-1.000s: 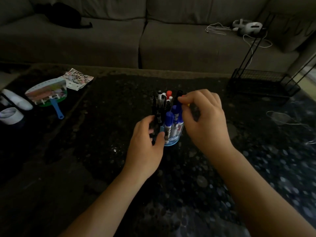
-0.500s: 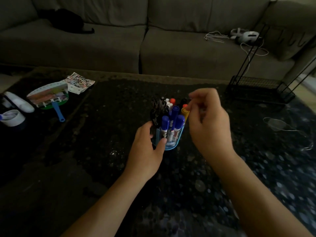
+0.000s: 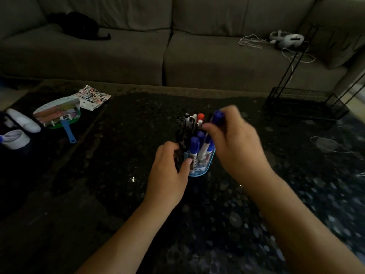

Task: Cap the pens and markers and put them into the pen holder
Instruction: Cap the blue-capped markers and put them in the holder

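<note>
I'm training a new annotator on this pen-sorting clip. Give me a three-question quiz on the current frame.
1. True or false: the left hand grips the pen holder at its side.
2. Which does the right hand hold? A) a blue-capped marker B) the hand fan C) the wire rack
3. Fill in: the pen holder stands on the dark ___.

Key: 1 true; 2 A; 3 table.

Right hand motion-blurred
</note>
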